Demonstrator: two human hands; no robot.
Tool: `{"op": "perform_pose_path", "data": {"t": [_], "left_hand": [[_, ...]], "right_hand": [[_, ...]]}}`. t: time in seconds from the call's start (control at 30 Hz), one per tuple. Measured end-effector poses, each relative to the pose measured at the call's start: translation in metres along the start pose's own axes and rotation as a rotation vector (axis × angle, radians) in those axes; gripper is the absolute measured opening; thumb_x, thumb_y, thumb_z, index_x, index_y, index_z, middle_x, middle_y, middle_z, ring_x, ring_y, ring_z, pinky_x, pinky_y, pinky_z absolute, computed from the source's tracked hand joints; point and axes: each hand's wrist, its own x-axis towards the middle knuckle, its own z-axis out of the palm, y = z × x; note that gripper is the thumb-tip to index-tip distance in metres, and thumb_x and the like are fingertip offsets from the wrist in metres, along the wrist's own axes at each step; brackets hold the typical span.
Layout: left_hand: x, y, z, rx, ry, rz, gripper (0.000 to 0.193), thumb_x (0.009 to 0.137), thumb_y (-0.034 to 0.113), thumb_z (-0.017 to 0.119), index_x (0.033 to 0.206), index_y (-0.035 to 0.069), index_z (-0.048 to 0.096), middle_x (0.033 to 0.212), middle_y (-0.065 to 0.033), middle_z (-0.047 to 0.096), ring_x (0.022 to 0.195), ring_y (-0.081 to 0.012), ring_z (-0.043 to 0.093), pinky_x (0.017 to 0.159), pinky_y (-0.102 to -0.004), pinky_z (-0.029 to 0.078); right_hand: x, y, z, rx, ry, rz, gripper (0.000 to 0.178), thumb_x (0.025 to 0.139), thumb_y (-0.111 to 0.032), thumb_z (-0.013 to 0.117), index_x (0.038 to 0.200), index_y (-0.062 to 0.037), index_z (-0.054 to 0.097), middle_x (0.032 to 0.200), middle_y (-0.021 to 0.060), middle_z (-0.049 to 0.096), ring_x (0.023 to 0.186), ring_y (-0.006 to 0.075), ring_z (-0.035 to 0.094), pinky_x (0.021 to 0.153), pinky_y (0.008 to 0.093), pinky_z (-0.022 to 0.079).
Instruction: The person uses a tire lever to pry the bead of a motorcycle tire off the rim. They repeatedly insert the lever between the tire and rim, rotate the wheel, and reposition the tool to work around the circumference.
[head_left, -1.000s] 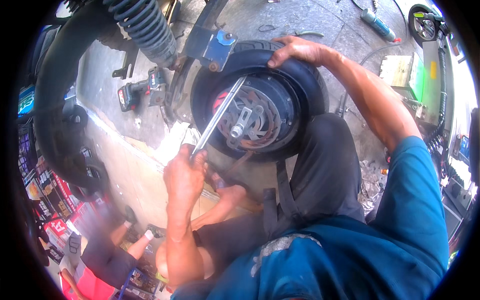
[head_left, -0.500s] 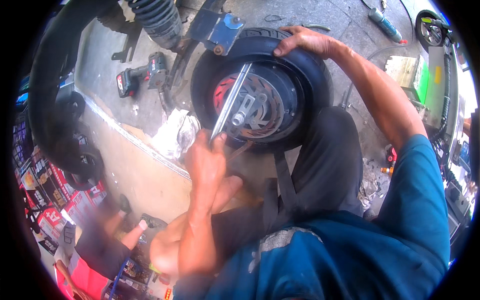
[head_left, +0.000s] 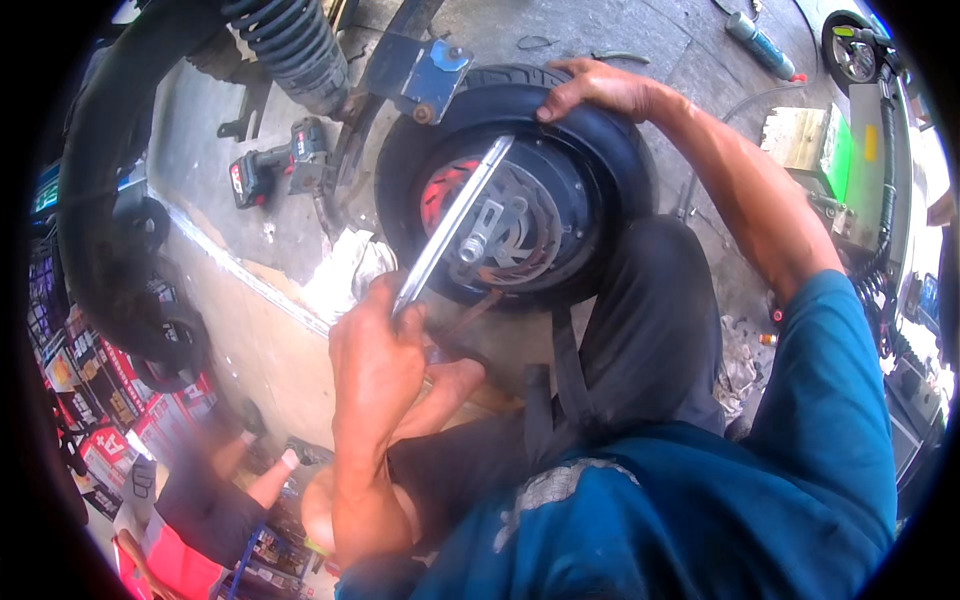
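A black tyre (head_left: 628,165) on a hub wheel leans upright before me, its slotted brake disc (head_left: 541,222) and axle facing me. My left hand (head_left: 376,355) is closed round the lower end of a long silver tyre lever (head_left: 452,222). The lever slants across the wheel face, in front of part of the disc, and its far tip lies near the upper inner edge of the tyre. My right hand (head_left: 603,90) grips the top of the tyre, thumb on the sidewall and fingers over the tread. Whether the tip sits under the bead, I cannot tell.
A cordless impact driver (head_left: 280,165) and a white rag (head_left: 352,262) lie left of the wheel. A coil-spring shock (head_left: 290,45) and metal bracket (head_left: 420,75) hang over its upper left. A spray can (head_left: 760,45) lies far right. Another person (head_left: 190,540) is at lower left.
My left hand has drawn down and to the left with the lever, which now tilts further over. My right hand keeps its hold on the tyre. The whole view has shifted slightly.
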Motion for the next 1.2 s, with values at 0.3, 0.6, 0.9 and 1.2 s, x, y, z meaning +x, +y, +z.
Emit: {"op": "perform_pose_path", "data": {"t": [0.3, 0.6, 0.9, 1.2], "left_hand": [[0.002, -0.055, 0.093, -0.327, 0.269, 0.107, 0.032, 0.088, 0.012, 0.061, 0.118, -0.002, 0.062, 0.097, -0.0232, 0.068, 0.079, -0.0343, 0.064, 0.075, -0.0412, 0.049], [0.005, -0.019, 0.062, -0.108, 0.000, 0.115, 0.038, 0.090, 0.010, 0.056, 0.126, -0.003, 0.053, 0.081, -0.0232, 0.067, 0.070, -0.0352, 0.064, 0.076, -0.0444, 0.048], [0.008, -0.058, 0.121, -0.351, 0.907, 0.335, 0.019, 0.086, 0.013, 0.064, 0.091, -0.004, 0.058, 0.074, -0.0108, 0.059, 0.066, -0.0237, 0.055, 0.075, -0.0421, 0.050], [0.005, 0.032, 0.062, -1.009, 0.473, 0.786, 0.035, 0.060, -0.017, 0.069, 0.081, -0.002, 0.044, 0.059, -0.0085, 0.045, 0.054, -0.0185, 0.044, 0.055, -0.0393, 0.051]], "right_hand": [[-0.003, -0.009, 0.009, -0.064, 0.101, -0.058, 0.111, 0.058, -0.041, 0.078, 0.143, 0.0109, 0.031, 0.126, 0.0325, 0.053, 0.106, 0.0358, 0.062, 0.098, 0.0339, 0.047], [0.001, 0.004, 0.006, -0.065, 0.077, -0.033, 0.113, 0.056, -0.043, 0.078, 0.143, 0.0105, 0.030, 0.127, 0.0329, 0.052, 0.111, 0.0377, 0.059, 0.101, 0.0366, 0.046], [0.004, 0.001, 0.010, 0.015, -0.014, -0.062, 0.106, 0.058, -0.038, 0.078, 0.141, 0.0099, 0.034, 0.124, 0.0298, 0.055, 0.107, 0.0345, 0.061, 0.099, 0.0358, 0.047], [-0.014, 0.006, 0.004, 0.124, 0.023, -0.027, 0.101, 0.058, -0.042, 0.079, 0.138, 0.0081, 0.041, 0.122, 0.0288, 0.056, 0.102, 0.0345, 0.064, 0.095, 0.0367, 0.051]]}}
